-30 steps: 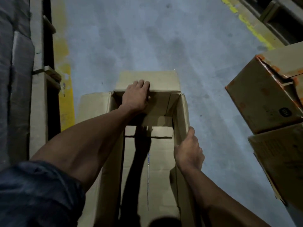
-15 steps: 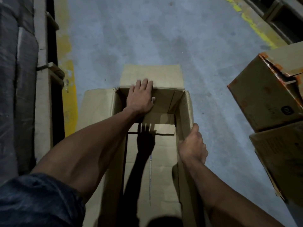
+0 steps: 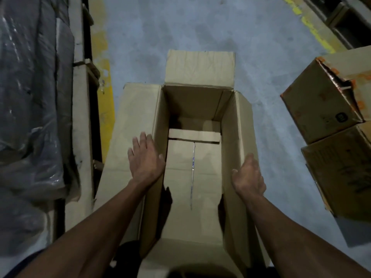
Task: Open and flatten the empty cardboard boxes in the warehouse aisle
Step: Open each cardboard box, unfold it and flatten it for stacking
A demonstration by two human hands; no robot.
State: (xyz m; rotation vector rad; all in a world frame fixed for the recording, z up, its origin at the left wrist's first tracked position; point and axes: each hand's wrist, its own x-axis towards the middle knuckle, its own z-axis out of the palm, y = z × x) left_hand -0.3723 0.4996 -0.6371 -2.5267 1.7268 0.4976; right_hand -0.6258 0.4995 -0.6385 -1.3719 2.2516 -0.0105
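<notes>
Our open-topped cardboard box (image 3: 192, 157) stands on the grey aisle floor (image 3: 180, 27), all flaps folded outward. Our left hand (image 3: 146, 159) lies flat, fingers straight, on its left flap; our right hand (image 3: 249, 175) (fingers relaxed, gripping nothing) touches the right wall.

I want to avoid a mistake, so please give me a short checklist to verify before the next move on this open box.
1. Box empty: ok, only a loose cardboard strip lies inside.
2. Top flaps open: ok, far flap and left flap are folded out.
3. Bottom seam opened: not ok, it looks closed.
4. Left hand placed: ok, open at the left wall's top edge.
5. Right hand grip: cannot tell, fingers are hidden.
6. Floor ahead free: ok; stacked boxes stand apart on the right.
</notes>
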